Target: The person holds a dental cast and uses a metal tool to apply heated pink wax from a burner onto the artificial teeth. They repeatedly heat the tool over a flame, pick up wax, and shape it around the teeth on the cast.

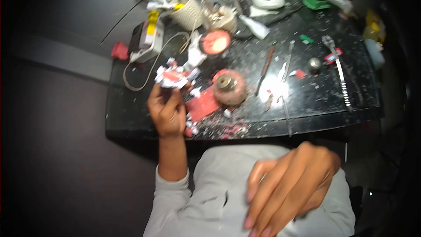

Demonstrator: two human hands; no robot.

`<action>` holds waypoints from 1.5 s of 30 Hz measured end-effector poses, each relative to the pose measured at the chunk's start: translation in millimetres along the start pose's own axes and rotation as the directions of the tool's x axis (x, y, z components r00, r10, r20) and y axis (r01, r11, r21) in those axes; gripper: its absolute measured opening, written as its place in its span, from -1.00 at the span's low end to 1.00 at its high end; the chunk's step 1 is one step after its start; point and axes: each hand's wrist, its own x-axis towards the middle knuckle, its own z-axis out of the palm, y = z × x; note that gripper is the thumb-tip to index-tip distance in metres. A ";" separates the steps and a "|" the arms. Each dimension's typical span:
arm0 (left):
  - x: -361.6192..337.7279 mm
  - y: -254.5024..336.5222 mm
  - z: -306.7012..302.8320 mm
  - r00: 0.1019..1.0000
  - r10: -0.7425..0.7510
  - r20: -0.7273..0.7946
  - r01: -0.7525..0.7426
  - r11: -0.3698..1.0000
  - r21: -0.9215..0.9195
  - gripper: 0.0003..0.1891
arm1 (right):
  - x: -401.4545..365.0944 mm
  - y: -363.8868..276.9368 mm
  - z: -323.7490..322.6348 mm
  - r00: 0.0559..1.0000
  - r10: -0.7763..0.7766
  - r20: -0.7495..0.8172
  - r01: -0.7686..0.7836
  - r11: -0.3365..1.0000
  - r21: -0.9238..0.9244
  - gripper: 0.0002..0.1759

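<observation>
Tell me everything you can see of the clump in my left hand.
The clump is irregular, white with pinkish-red patches, the largest across its middle. Its edges look ragged; blur hides its material and finer parts. Your left hand grips its near side, over the left part of the table. Whether it also touches the table, I can't tell.

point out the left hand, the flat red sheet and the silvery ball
Left hand (168, 113), head view: middle of the hand.
Flat red sheet (203, 106), head view: middle of its upper face.
Silvery ball (314, 65), head view: middle of its rounded surface.
</observation>
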 end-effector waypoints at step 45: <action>10.3 -19.4 30.6 0.966 0.150 0.211 -0.226 0.885 0.407 -0.74 | -76.6 -32.6 -54.5 0.910 0.252 -0.329 -0.406 0.702 -0.585 -0.76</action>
